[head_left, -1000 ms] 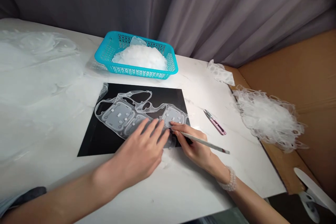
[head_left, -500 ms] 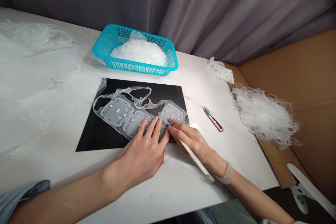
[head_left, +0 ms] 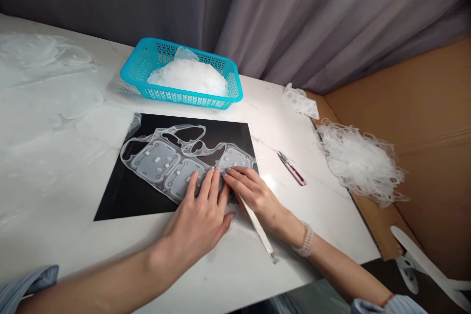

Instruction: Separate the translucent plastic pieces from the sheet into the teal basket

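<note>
A translucent silicone sheet [head_left: 162,159] of joined rounded pads lies on a black mat [head_left: 125,196] on the white table. My left hand [head_left: 198,218] lies flat on the sheet's near right part, fingers stretched out and pressing it down. My right hand [head_left: 253,194] is closed around a thin pale tool [head_left: 259,228], its tip at the sheet's edge beside my left fingertips, its handle pointing back toward me. The tool's tip is hidden under the fingers.
A turquoise basket [head_left: 142,66] heaped with white pieces stands behind the mat. Small pink snips [head_left: 291,168] lie right of the mat. A pile of white trimmings [head_left: 358,162] rests on a brown cardboard box [head_left: 434,122]. Clear sheets [head_left: 44,83] spread over the table's left.
My right hand has swung the tool round, so its handle points toward me rather than out to the right. Both hands slid a little left along the sheet.
</note>
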The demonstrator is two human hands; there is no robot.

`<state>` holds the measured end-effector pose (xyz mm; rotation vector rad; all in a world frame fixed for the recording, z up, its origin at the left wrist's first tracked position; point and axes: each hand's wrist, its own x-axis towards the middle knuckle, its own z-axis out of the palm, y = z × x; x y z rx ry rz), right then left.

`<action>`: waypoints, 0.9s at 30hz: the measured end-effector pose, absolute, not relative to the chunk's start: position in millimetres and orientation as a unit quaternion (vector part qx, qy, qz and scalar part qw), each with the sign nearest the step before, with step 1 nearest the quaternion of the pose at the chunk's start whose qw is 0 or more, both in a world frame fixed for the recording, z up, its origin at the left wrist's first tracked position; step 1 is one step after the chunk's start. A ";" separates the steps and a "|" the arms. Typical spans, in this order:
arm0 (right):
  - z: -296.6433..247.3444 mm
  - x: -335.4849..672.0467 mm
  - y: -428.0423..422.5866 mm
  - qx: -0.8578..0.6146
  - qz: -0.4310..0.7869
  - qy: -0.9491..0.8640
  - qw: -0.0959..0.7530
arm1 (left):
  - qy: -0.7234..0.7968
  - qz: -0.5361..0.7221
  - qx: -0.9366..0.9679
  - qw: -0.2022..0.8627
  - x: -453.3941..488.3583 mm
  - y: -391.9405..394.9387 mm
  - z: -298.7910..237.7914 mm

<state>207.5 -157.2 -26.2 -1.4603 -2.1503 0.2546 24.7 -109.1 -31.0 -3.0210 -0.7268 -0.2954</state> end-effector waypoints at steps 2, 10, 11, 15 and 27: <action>-19.5 209.7 -152.2 -0.556 0.117 -0.763 0.309 | -0.234 -0.085 -0.969 0.012 25.4 -110.1 -30.3; -0.2 356.7 -150.9 -0.699 0.250 -0.230 0.630 | -0.231 -0.078 -0.970 0.009 24.5 -112.3 -26.2; 2.3 375.6 -154.5 -0.702 0.256 -0.218 0.627 | -0.233 -0.078 -0.969 0.002 24.4 -112.3 -26.1; 14.9 392.9 -169.4 -0.697 0.280 -0.193 0.631 | -0.230 -0.091 -0.968 -0.031 24.0 -111.1 -26.0; 75.1 231.4 -160.8 -0.587 0.346 -0.463 0.568 | -0.239 -0.136 -0.445 -0.853 26.4 -58.1 23.1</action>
